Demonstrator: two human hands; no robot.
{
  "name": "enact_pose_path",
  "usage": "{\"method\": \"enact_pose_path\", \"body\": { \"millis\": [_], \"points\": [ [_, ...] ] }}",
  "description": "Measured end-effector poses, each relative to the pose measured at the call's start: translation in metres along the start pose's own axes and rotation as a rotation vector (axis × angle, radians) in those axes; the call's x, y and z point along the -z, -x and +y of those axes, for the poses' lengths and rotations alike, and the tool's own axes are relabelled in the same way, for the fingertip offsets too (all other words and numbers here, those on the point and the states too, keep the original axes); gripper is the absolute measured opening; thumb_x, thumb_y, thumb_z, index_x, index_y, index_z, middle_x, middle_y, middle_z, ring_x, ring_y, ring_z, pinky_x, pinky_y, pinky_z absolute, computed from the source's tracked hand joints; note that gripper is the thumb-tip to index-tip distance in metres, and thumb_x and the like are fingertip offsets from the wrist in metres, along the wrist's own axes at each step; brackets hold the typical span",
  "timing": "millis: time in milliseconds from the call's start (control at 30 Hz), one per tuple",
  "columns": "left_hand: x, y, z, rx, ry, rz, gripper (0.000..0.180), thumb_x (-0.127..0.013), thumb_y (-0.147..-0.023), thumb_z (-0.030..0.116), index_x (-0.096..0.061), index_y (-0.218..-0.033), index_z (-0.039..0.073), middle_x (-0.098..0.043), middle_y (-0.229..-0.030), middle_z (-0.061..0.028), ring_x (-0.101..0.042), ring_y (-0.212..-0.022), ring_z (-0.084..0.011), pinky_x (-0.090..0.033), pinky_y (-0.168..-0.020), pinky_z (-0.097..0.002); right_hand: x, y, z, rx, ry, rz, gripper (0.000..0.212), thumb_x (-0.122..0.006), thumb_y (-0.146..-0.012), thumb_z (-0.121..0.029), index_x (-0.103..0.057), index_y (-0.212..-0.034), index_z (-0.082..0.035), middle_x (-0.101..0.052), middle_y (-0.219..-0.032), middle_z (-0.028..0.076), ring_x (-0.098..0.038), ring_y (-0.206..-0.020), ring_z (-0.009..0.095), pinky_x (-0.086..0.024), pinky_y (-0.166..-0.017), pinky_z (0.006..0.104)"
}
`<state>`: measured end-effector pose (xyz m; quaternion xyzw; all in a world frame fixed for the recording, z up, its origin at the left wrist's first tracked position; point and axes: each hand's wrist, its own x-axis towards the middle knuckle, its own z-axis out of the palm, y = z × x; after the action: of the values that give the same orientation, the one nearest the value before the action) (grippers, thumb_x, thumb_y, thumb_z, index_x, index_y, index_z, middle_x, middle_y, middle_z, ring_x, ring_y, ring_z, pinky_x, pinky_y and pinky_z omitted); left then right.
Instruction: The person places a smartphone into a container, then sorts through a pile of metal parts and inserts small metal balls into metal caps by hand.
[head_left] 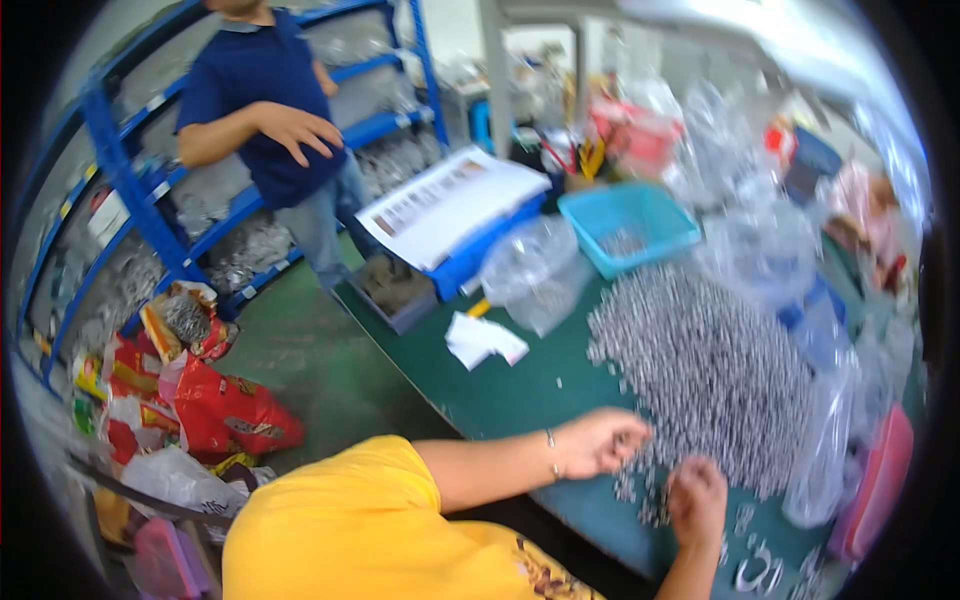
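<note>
Over the near edge of a green table point(455, 385), my left hand point(600, 443) is closed in a pinch, and a small dark piece seems to be between its fingertips. My right hand point(697, 500) is beside it, with curled fingers; what they hold, if anything, is too small to make out. Just beyond both hands spreads a large heap of small grey metal pieces point(710, 375). A smaller cluster of the same pieces point(652, 492) lies between the hands. Several loose ring-shaped pieces point(758, 572) rest on the table near my right wrist.
Behind the heap stands a turquoise basket point(625, 264). A clear plastic bag point(535, 270), white paper scraps point(482, 338) and a blue box point(490, 240) topped by a printed sheet are left of it. More bags and a pink tray point(880, 485) border the right. A person point(262, 130) stands by blue shelves point(120, 160).
</note>
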<state>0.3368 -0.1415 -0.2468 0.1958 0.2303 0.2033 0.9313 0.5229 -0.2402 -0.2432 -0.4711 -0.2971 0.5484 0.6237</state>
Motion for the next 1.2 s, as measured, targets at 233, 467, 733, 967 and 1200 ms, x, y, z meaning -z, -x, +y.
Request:
{"method": "enact_pose_path", "body": {
  "millis": [233,467,733,967,1200],
  "points": [
    [0.005,0.024,0.017,-0.101,-0.038,0.133,0.012,-0.053,-0.085,0.01,-0.055,-0.093,0.002,-0.04,-0.061,0.0042,-0.032,-0.048,-0.0032,-0.024,-0.039,-0.0157,-0.008,-0.013,-0.006,-0.308,-0.485,-0.173,0.022,-0.05,-0.089,-0.01,-0.049,-0.106,0.003,-0.05,-0.078,0.007,-0.033,-0.053,0.004,-0.028,-0.041,0.0146],
    [-0.001,0.02,0.009,-0.122,-0.125,0.107,0.021,-0.05,-0.086,0.006,-0.053,-0.104,-0.004,-0.054,-0.079,-0.0035,-0.05,-0.063,-0.0065,-0.041,-0.052,-0.0159,0.002,-0.008,0.007,-0.267,-0.585,-0.242,0.017,-0.049,-0.088,-0.006,-0.055,-0.102,0.002,-0.06,-0.086,0.012,-0.036,-0.052,0.004,-0.03,-0.043,0.0143],
    [0.001,0.026,0.003,-0.12,-0.255,0.12,0.024,-0.045,-0.09,0.007,-0.051,-0.11,-0.004,-0.06,-0.085,-0.0082,-0.055,-0.068,-0.0088,-0.046,-0.058,-0.0176,0.009,-0.002,0.012,-0.298,-0.667,-0.196,0.016,-0.049,-0.088,-0.005,-0.055,-0.102,0.001,-0.061,-0.088,0.014,-0.036,-0.05,0.004,-0.03,-0.042,0.0144],
    [0.012,0.03,-0.006,-0.074,-0.175,-0.013,0.02,-0.045,-0.093,0.021,-0.053,-0.097,0.002,-0.057,-0.071,-0.0057,-0.04,-0.048,-0.0054,-0.032,-0.04,-0.0159,0.007,0.0,0.02,-0.362,-0.737,-0.218,0.016,-0.046,-0.089,-0.007,-0.053,-0.101,0.0,-0.055,-0.082,0.01,-0.036,-0.051,0.005,-0.029,-0.042,0.0158],
    [0.024,0.038,0.0,-0.09,0.009,0.033,0.02,-0.045,-0.093,0.019,-0.053,-0.097,0.001,-0.057,-0.081,-0.007,-0.047,-0.057,-0.006,-0.035,-0.041,-0.0154,0.003,0.001,0.006,-0.273,-0.739,-0.025,0.017,-0.039,-0.091,-0.015,-0.05,-0.092,-0.003,-0.048,-0.073,0.007,-0.035,-0.052,0.009,-0.028,-0.041,0.0184]
  ]
}}
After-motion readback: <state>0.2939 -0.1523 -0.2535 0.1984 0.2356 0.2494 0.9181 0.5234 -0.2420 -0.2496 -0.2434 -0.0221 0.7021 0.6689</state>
